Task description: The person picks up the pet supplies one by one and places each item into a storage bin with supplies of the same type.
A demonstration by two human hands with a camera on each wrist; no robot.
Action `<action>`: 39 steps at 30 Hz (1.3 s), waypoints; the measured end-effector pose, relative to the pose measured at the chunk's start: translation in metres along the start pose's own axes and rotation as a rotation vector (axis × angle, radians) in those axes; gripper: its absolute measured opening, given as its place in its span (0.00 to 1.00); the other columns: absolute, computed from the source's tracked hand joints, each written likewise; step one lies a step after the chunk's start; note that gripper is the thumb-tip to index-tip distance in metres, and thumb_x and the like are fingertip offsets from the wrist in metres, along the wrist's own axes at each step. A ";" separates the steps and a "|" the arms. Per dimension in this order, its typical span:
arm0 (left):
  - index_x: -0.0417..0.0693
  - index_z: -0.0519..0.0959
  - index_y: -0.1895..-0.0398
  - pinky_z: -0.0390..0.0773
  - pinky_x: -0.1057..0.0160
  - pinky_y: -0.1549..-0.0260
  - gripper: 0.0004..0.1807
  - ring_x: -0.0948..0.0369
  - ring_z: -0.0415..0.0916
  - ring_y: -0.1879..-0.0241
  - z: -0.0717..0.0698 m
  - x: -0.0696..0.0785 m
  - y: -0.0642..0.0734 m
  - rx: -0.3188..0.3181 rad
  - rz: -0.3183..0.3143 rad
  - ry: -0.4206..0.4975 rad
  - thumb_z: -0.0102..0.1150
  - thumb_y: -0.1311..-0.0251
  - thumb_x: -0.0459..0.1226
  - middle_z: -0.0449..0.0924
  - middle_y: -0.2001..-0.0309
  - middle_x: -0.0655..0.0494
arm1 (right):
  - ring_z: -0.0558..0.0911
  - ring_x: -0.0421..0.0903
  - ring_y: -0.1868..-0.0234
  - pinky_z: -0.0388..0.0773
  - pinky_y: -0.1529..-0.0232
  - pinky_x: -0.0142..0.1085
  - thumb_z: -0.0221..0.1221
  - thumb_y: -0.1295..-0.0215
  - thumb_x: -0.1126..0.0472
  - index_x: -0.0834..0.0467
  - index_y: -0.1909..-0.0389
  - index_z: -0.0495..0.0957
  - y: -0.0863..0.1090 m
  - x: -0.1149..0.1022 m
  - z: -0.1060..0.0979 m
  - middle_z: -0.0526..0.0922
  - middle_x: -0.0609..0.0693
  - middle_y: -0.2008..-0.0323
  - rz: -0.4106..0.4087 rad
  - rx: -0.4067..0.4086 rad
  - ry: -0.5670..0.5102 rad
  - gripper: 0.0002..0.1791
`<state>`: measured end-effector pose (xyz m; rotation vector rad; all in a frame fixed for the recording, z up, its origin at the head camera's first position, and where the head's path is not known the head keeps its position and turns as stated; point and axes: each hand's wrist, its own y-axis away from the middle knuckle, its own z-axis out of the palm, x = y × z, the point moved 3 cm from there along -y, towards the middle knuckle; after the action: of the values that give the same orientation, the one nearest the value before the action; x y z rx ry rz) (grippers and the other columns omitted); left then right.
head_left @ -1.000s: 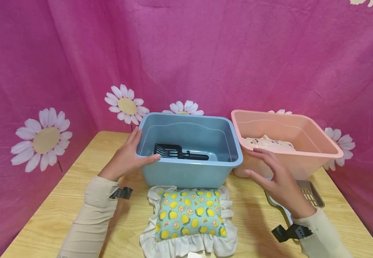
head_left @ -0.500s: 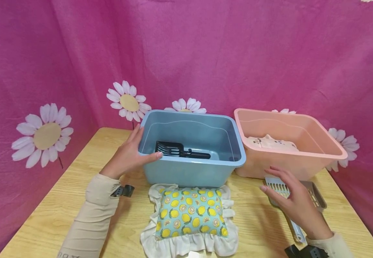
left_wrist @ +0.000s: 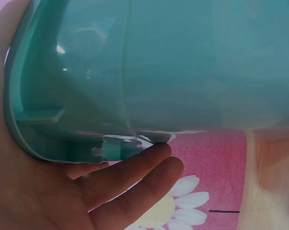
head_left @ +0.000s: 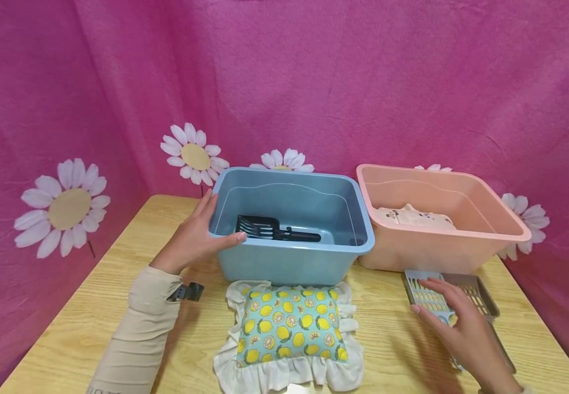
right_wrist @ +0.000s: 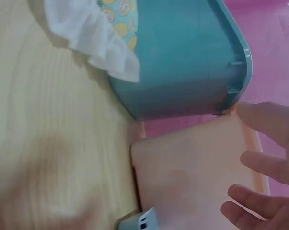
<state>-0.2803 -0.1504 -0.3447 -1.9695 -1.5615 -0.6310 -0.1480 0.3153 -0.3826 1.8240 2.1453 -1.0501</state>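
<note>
My left hand [head_left: 193, 235] holds the left front corner of a blue plastic tub [head_left: 284, 265], thumb at the front rim and fingers along the left side. In the left wrist view, fingers [left_wrist: 130, 172] reach below the tub's rim. Inside the tub lies a black slotted litter scoop [head_left: 277, 230]. My right hand [head_left: 466, 328] hangs over a light blue litter scoop [head_left: 427, 293], fingers spread and holding nothing. That scoop overlaps a grey-brown litter scoop [head_left: 483, 295]; the hand hides part of both handles.
A pink tub [head_left: 422, 254] with a folded pale printed cloth [head_left: 414, 217] stands right of the blue one. A lemon-print cushion [head_left: 291, 325] with white ruffles lies in front. Pink daisy-patterned fabric [head_left: 314, 87] hangs behind the wooden table [head_left: 380, 328].
My right hand has moved right and toward me, from in front of the pink tub to over the light blue litter scoop. My left hand stays on the blue tub.
</note>
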 end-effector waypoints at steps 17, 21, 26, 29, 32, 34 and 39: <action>0.62 0.37 0.22 0.67 0.33 0.46 0.65 0.41 0.44 0.27 0.001 0.002 -0.002 -0.016 0.000 0.015 0.61 0.58 0.71 0.30 0.22 0.58 | 0.65 0.27 0.44 0.72 0.55 0.52 0.68 0.41 0.55 0.59 0.40 0.73 0.029 0.030 0.000 0.74 0.58 0.42 0.135 -0.007 0.007 0.29; 0.60 0.37 0.22 0.67 0.33 0.45 0.65 0.41 0.44 0.27 0.000 0.001 -0.001 -0.015 0.000 0.009 0.61 0.57 0.70 0.30 0.22 0.57 | 0.58 0.17 0.48 0.73 0.57 0.54 0.68 0.42 0.55 0.60 0.40 0.74 0.032 0.034 -0.001 0.75 0.58 0.44 0.134 0.003 0.017 0.30; 0.59 0.38 0.22 0.67 0.33 0.46 0.64 0.40 0.45 0.28 0.000 0.000 0.000 -0.001 0.004 0.004 0.62 0.57 0.70 0.32 0.22 0.56 | 0.67 0.35 0.44 0.75 0.58 0.48 0.68 0.41 0.54 0.60 0.40 0.73 0.034 0.040 0.001 0.74 0.60 0.43 0.163 -0.017 0.047 0.30; 0.61 0.38 0.22 0.68 0.33 0.47 0.63 0.40 0.46 0.28 0.001 0.000 0.000 0.006 0.010 0.006 0.62 0.56 0.69 0.33 0.22 0.55 | 0.68 0.55 0.45 0.76 0.57 0.57 0.67 0.40 0.55 0.63 0.39 0.72 0.036 0.044 0.003 0.73 0.65 0.42 0.185 -0.044 0.034 0.30; 0.62 0.39 0.22 0.68 0.33 0.47 0.63 0.40 0.47 0.28 0.001 0.001 0.000 0.011 0.014 0.005 0.62 0.56 0.69 0.33 0.22 0.55 | 0.68 0.62 0.45 0.73 0.57 0.65 0.66 0.39 0.56 0.66 0.39 0.71 0.037 0.047 0.004 0.71 0.69 0.42 0.203 -0.073 0.015 0.31; 0.62 0.39 0.22 0.68 0.33 0.47 0.63 0.40 0.47 0.28 0.000 0.001 0.000 0.010 0.015 0.005 0.62 0.56 0.69 0.33 0.22 0.55 | 0.68 0.65 0.44 0.73 0.56 0.66 0.65 0.38 0.55 0.66 0.38 0.70 0.037 0.049 0.004 0.70 0.71 0.42 0.220 -0.092 0.010 0.31; 0.61 0.38 0.22 0.68 0.33 0.47 0.63 0.40 0.47 0.29 0.000 0.001 0.000 0.006 0.011 0.009 0.62 0.56 0.69 0.33 0.22 0.55 | 0.66 0.69 0.42 0.73 0.56 0.66 0.63 0.37 0.51 0.68 0.37 0.68 0.039 0.054 0.005 0.68 0.73 0.41 0.281 -0.134 0.004 0.34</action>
<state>-0.2803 -0.1492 -0.3438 -1.9670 -1.5445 -0.6295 -0.1282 0.3572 -0.4304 1.9888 1.8402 -0.8200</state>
